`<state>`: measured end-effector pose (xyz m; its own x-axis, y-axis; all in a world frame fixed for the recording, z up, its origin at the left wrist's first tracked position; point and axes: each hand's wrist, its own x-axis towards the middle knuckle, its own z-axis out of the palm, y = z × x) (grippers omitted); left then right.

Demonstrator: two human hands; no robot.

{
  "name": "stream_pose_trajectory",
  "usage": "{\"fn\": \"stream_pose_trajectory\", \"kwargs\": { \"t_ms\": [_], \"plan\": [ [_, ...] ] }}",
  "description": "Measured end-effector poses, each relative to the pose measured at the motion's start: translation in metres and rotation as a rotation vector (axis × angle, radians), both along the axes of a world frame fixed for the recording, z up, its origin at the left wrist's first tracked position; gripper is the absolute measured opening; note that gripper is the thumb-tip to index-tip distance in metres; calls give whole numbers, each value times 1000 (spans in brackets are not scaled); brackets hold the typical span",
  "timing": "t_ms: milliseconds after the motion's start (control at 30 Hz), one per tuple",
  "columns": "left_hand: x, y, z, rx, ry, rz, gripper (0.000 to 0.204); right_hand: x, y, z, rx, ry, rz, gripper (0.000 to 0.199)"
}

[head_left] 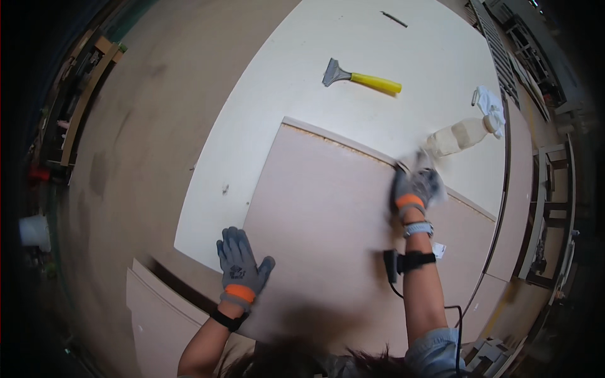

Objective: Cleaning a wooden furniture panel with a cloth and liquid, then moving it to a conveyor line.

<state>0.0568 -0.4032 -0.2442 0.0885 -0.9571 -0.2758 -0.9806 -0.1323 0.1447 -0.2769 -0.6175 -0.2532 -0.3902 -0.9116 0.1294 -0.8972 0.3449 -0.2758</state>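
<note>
A pale pinkish panel lies on the white tabletop, with a rough brownish line along its far edge strip. My left hand, in a grey glove with an orange cuff, rests flat at the panel's left edge, fingers stretched and thumb out, holding nothing. At the far edge, right of the middle, my gloved right hand is closed around a whitish cloth. Motion blurs both the cloth and the fingers. Just beyond that hand, a clear plastic bottle lies on its side.
A scraper with a yellow handle lies farther back, and a thin dark rod near the far end. Bluish-white crumpled cloth sits by the bottle cap. Other panels stand at lower left. Racks line the right side.
</note>
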Motion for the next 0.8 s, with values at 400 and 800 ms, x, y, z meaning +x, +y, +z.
{"fn": "stream_pose_trajectory", "kwargs": {
  "t_ms": [400,800],
  "plan": [
    [-6,-4,-3,58,66,21,90,157,-44,-5,239,163,779,72],
    [-4,-5,-1,-71,84,71,86,49,-28,-17,-208,-14,418,58]
  ]
}}
